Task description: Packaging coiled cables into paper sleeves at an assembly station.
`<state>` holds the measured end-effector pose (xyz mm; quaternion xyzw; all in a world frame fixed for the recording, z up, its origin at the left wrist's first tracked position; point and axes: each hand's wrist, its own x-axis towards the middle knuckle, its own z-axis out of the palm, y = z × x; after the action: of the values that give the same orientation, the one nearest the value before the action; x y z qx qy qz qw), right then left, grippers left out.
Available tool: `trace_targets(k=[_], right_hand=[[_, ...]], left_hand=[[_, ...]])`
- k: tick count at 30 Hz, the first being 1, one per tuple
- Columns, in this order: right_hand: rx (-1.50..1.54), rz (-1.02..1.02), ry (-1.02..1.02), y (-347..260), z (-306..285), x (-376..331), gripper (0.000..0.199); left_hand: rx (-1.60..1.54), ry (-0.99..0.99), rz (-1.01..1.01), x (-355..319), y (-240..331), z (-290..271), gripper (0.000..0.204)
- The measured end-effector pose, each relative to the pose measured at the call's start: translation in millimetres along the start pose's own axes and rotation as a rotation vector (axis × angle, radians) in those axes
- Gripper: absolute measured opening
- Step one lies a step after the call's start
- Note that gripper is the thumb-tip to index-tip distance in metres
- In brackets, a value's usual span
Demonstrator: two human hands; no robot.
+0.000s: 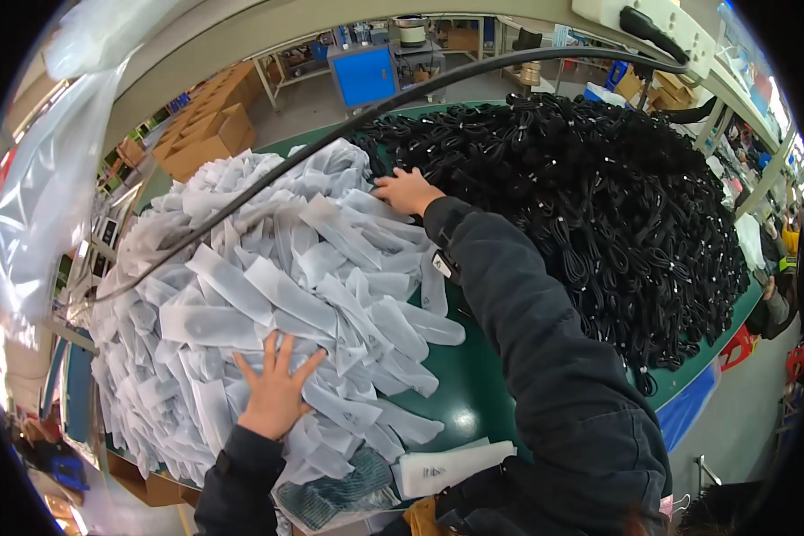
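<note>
A clear plastic sheet (49, 179) is hanging at my far left, and cardboard boxes (207, 132) are sitting beyond the table's far left corner. In front of me the heap of white translucent bags (268, 295) is covering the left half of the green table (469, 397), and a black cable (330, 143) is running slantwise above the heap. I am pressing my left hand (272, 393) flat on the near side of the heap, fingers spread wide, pinching nothing. Just below that hand a dark knitted glove (335, 496) is lying at the table's near edge, with a flat white packet (451, 466) beside it. I am reaching my right hand (406, 190) across to the far side of the heap, right where the bags are meeting the pile of black coiled cables (598, 205); its fingers are lying fairly close together on the bags, though I cannot tell whether they are gripping any. The black pile is filling the right half of the table. A blue cabinet (364, 76) is standing on the floor beyond.
</note>
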<state>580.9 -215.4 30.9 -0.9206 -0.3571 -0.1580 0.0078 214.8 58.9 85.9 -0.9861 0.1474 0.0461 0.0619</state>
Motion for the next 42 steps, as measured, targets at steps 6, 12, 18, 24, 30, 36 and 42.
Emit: trace_targets(k=[6,12,18,24,30,36,42], right_hand=[[-0.052,0.218,-0.326,10.9,-3.2,-20.8,0.034],[-0.246,0.219,-0.517,5.8,-24.9,-66.0,0.034],[-0.237,0.207,-0.366,-2.8,-46.0,-128.7,0.033],[-0.234,0.130,-0.251,9.2,-49.7,-169.1,0.032],[-0.003,0.183,-0.341,-43.4,-103.7,-185.0,0.045],[0.034,-0.079,-0.381,-137.4,-143.1,-273.5,0.066],[0.033,-0.095,-0.197,-88.3,-119.5,-312.2,0.072]], left_hand=[[-0.028,-0.030,-0.006,4.0,-2.4,-1.9,0.095],[0.009,0.019,-0.022,7.4,-10.0,2.6,0.095],[0.040,0.021,-0.026,6.6,-11.5,5.5,0.098],[0.067,0.029,-0.027,11.2,-10.2,10.2,0.099],[0.065,0.036,-0.037,6.8,-12.5,15.8,0.097],[0.146,0.030,-0.037,15.1,-2.6,14.3,0.090],[0.271,0.029,-0.094,31.0,-16.7,22.7,0.075]])
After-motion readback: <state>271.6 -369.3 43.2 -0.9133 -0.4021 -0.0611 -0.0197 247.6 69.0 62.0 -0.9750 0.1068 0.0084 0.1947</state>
